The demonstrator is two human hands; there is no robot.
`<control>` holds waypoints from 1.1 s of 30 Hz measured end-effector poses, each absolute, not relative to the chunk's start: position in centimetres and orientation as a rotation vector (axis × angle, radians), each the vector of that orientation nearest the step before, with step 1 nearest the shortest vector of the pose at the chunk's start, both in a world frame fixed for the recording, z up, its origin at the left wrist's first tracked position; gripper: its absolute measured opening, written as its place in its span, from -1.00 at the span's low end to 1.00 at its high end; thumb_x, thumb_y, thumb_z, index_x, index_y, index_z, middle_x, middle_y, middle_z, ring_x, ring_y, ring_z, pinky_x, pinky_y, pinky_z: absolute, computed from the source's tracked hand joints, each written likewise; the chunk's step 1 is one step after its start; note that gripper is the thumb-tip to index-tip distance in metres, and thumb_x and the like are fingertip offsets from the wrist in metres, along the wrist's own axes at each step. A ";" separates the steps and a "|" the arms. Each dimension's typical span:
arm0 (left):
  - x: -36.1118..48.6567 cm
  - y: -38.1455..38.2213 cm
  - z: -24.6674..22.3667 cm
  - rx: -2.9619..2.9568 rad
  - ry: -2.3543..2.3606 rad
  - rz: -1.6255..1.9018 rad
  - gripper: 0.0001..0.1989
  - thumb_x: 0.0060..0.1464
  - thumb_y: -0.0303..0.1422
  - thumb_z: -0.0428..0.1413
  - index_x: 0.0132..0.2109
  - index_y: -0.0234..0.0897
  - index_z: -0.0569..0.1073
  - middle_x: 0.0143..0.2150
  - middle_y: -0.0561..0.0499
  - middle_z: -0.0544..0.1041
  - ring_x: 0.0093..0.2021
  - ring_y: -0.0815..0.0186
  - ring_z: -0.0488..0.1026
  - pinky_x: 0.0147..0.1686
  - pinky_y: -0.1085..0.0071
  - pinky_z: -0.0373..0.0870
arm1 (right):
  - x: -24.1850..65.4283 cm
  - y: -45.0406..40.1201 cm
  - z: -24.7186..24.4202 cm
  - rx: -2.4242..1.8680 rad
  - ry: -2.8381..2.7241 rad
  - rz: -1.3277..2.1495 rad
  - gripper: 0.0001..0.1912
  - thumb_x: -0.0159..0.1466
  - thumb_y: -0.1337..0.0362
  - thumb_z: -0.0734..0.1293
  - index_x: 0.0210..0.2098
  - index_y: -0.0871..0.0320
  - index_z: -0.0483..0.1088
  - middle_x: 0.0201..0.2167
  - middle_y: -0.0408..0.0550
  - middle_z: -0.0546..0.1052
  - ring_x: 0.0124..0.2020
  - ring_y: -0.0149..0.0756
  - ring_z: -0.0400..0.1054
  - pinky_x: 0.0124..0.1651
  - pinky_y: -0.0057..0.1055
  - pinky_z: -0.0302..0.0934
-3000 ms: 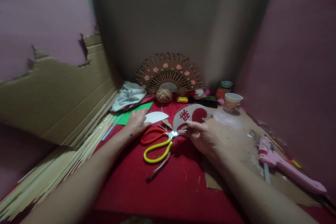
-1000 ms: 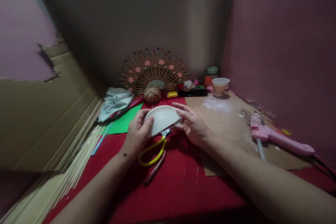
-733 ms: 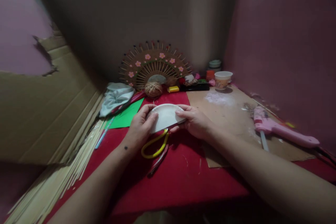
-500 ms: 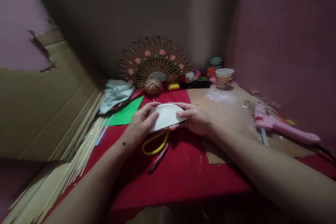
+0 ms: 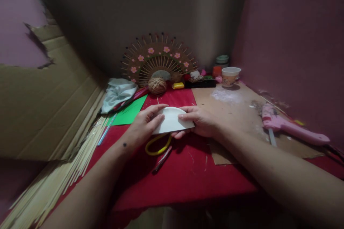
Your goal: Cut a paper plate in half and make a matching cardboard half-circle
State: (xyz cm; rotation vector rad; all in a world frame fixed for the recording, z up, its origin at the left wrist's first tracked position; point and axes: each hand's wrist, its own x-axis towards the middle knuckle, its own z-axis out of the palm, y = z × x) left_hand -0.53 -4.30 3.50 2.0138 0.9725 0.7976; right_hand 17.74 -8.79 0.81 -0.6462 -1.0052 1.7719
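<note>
A white half-round piece (image 5: 172, 120) is held between both hands above the red cloth (image 5: 185, 186), its curved edge facing away. My left hand (image 5: 146, 120) pinches its left end, thumb on top. At the right end my right hand (image 5: 199, 120) grips it, thumb on the upper face and fingers partly showing underneath. A yellow loop (image 5: 158, 150) lies on the cloth just below the piece, partly covered by it, beside a thin pinkish bundle (image 5: 163, 160).
Behind stand a flowered stick fan (image 5: 158, 55), a twine ball (image 5: 157, 86) and a paper cup (image 5: 230, 76). A pink glue gun (image 5: 295, 128) rests on cardboard (image 5: 231, 114) at right. Green paper (image 5: 127, 112) and thin sticks (image 5: 77, 164) lie left.
The white piece has tilted slightly, so its straight edge runs more level. My right thumb has shifted a little inward on it. The view has moved slightly.
</note>
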 end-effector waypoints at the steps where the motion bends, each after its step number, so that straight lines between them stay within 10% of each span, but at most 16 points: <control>1: -0.5 -4.4 3.6 2.016 0.974 0.799 -0.62 -0.04 -0.29 0.08 -0.02 -0.23 0.42 -0.24 -0.02 0.49 -0.42 0.34 0.33 -0.52 0.52 0.20 | 17.7 -8.8 0.7 -0.632 -1.009 1.774 -0.63 0.11 0.40 0.27 -0.08 0.35 0.27 -0.41 0.09 0.49 -0.43 -0.22 0.43 -0.43 -0.29 0.41; 16: -1.0 -3.1 3.3 1.603 0.911 0.670 -0.64 0.03 -0.13 0.00 -0.17 -0.33 0.42 -0.62 0.09 0.30 -0.72 0.49 0.16 -0.80 0.58 0.07 | 18.3 -8.4 0.2 -0.621 -1.055 1.727 -0.65 0.16 0.39 0.24 -0.04 0.32 0.27 -0.33 0.11 0.47 -0.42 -0.25 0.44 -0.37 -0.34 0.42; 33: -1.7 -3.1 3.5 1.751 0.823 0.613 -0.56 0.03 -0.21 0.03 0.06 -0.24 0.32 -0.35 -0.05 0.45 -0.58 0.45 0.29 -0.69 0.56 0.15 | 18.3 -8.6 0.3 -0.603 -1.037 1.746 -0.66 0.16 0.38 0.25 -0.06 0.32 0.30 -0.29 0.13 0.47 -0.39 -0.25 0.44 -0.35 -0.35 0.42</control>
